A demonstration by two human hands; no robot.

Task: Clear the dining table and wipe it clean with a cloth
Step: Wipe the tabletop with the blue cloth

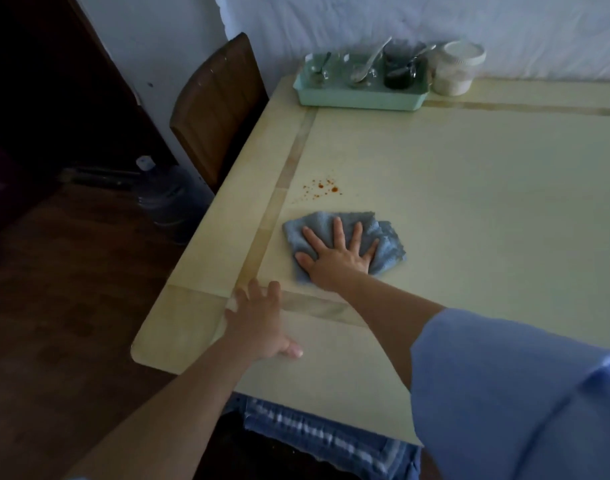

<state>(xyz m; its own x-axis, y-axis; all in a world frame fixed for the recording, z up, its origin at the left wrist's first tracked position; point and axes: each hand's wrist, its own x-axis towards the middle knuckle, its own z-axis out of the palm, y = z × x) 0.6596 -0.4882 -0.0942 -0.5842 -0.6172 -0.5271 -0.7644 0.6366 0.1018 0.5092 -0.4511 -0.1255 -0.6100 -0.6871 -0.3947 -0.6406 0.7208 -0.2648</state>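
Observation:
A pale yellow dining table [469, 202] fills the right of the head view. My right hand [338, 258] lies flat with fingers spread on a crumpled blue-grey cloth [388, 244], pressing it onto the tabletop near the left side. Just beyond the cloth is a patch of small red-brown spots [326, 188]. My left hand [258, 323] rests open, palm down, on the table's near left part, holding nothing.
A mint-green tray [359, 97] with spoons and small glass jars stands at the far edge, with a white lidded container [457, 69] beside it. A dark wooden chair [220, 109] stands at the table's left end, and a water jug [171, 192] sits on the floor.

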